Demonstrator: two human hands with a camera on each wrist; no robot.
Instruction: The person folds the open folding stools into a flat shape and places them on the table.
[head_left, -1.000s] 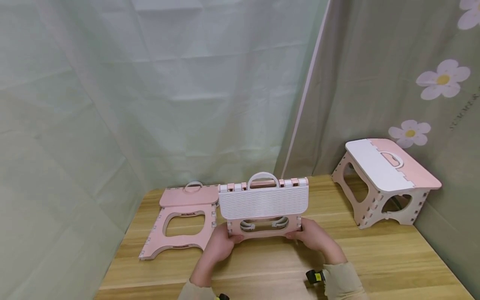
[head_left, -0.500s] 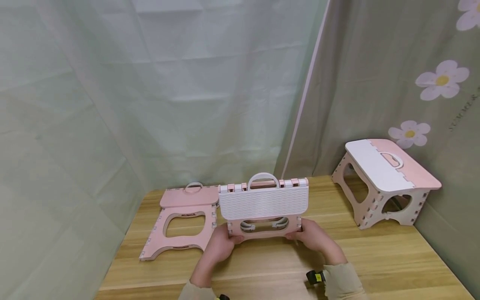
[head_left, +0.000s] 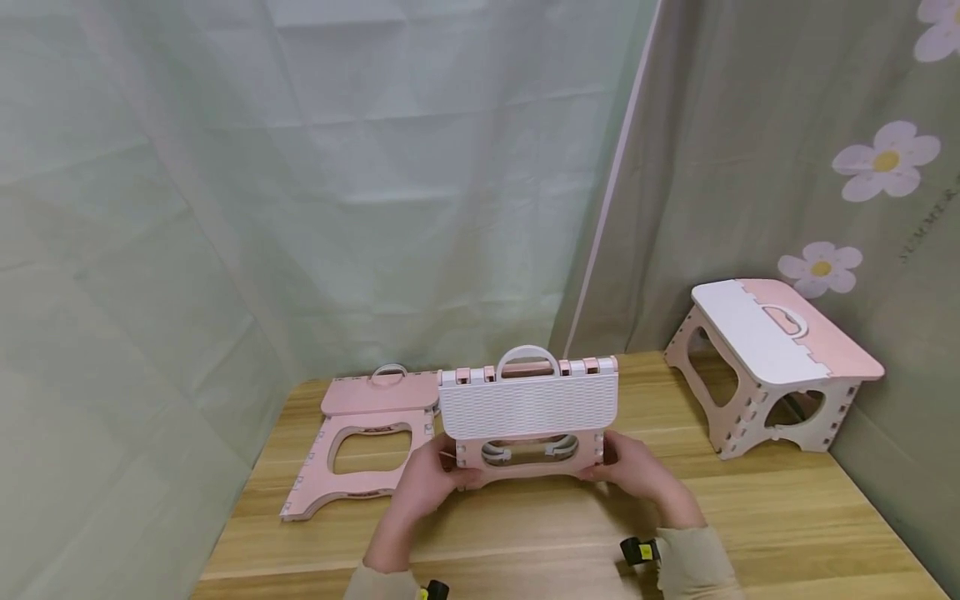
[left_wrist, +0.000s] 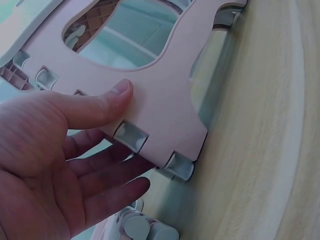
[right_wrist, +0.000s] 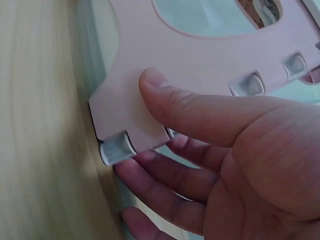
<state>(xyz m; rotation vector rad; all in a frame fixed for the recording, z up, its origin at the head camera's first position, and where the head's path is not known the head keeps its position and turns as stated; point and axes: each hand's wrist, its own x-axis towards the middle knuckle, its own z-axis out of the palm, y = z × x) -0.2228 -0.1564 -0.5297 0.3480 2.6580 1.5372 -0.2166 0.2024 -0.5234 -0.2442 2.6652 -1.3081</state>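
A folded pink-and-white folding stool (head_left: 528, 406) stands upright mid-table, its white handle on top and its white textured seat half hanging over the pink leg panel. At the lower left edge, my left hand (head_left: 426, 478) pinches it loosely. In the left wrist view my thumb lies on the pink panel (left_wrist: 160, 100), the fingers partly behind its edge and the little finger free. My right hand (head_left: 636, 471) holds the lower right edge the same way. In the right wrist view the thumb presses the front and some fingertips are hidden behind.
To the left, a second folded pink stool (head_left: 375, 479) leans back on the wooden table (head_left: 517, 542). At the right rear stands an unfolded pink-and-white stool (head_left: 780, 333). Pale curtains (head_left: 450, 192) enclose the table's back and sides.
Both hands have shifted slightly outward at the stool's lower edges, with their fingers loosening. The folded stool and the other stools stay in place.
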